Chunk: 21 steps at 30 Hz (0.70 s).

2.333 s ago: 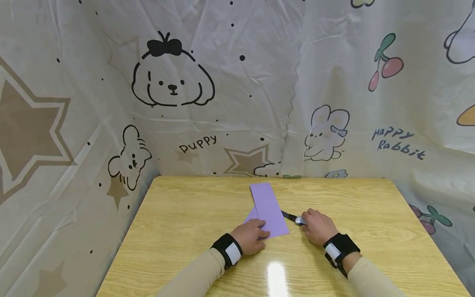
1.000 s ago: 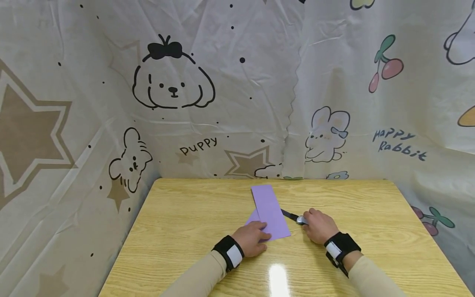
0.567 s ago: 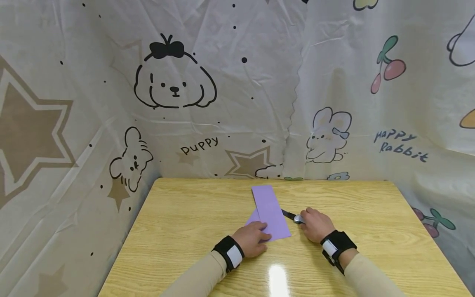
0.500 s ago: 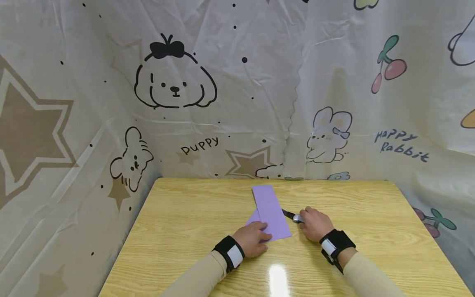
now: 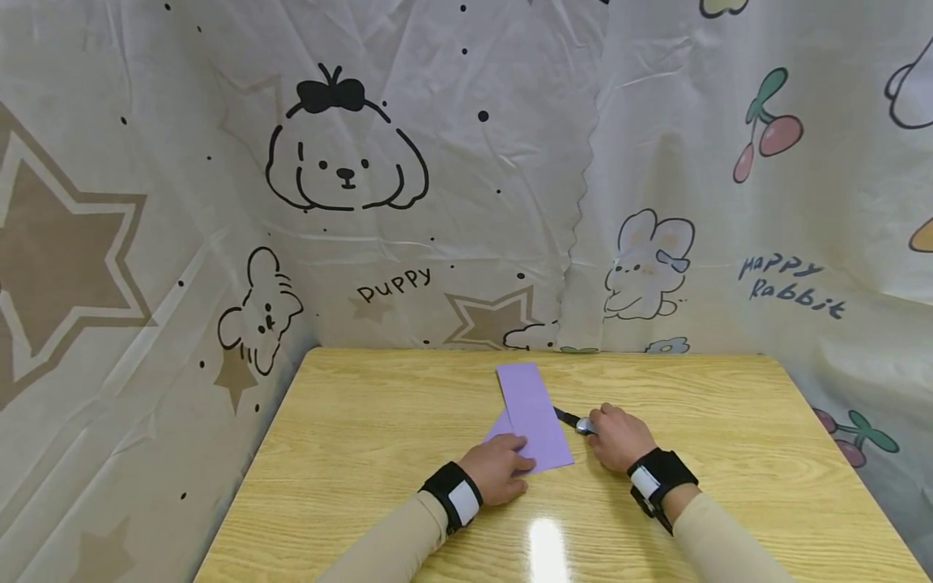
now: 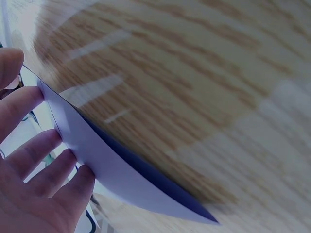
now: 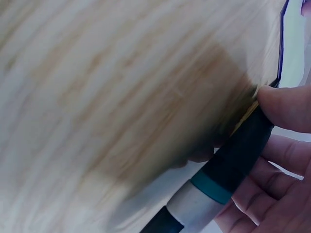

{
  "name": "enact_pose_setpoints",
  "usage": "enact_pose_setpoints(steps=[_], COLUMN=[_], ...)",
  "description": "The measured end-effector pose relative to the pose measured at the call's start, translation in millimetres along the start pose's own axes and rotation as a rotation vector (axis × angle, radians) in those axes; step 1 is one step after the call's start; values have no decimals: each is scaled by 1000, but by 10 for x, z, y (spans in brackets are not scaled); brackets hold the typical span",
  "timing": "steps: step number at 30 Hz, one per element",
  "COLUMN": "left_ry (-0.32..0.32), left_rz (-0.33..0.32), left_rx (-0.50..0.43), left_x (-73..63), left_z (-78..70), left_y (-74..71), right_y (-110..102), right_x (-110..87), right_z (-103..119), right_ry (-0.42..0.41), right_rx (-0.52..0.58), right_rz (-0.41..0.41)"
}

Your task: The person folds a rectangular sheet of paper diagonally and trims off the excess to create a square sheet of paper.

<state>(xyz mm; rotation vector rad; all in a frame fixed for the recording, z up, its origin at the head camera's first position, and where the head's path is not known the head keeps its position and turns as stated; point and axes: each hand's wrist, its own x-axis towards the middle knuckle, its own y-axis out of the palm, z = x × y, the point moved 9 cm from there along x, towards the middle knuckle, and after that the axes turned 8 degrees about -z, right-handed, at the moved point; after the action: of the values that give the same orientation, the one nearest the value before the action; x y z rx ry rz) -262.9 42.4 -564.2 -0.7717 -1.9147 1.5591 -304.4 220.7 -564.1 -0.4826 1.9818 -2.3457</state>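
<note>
In the head view, a sheet of purple paper [image 5: 534, 413] lies folded at a slant on the table, with a triangular lower layer showing at its left. My left hand [image 5: 496, 468] presses its near left end with fairly straight fingers. The left wrist view shows fingertips [image 6: 54, 136] against the paper [image 6: 112, 160], whose long edge bows up from the wood. To the right, my right hand [image 5: 621, 437] grips what looks like a utility knife [image 5: 585, 427]. Its thin black blade points at the paper's right edge, where the tip is hidden. Close up, the knife [image 7: 238, 150] has a dark body and a teal band.
The light wooden table [image 5: 379, 421] reaches back to a printed fabric curtain [image 5: 503, 202] that hangs behind it and on both sides. Black bands [image 5: 665, 478] are strapped round both wrists.
My right hand has shifted a little left with the knife, so less of the blade shows beside the paper. My left hand and the paper hold their places.
</note>
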Motion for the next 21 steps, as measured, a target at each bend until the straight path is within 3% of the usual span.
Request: enact_pose_setpoints(steps=[21], left_ry=[44], left_rz=[-41], left_rx=[-13], left_x=[0], left_z=[-15], left_y=[-36], right_y=[-85], right_x=[-111], right_z=[-115], right_ry=[9], right_rx=[-8], right_rz=[-5])
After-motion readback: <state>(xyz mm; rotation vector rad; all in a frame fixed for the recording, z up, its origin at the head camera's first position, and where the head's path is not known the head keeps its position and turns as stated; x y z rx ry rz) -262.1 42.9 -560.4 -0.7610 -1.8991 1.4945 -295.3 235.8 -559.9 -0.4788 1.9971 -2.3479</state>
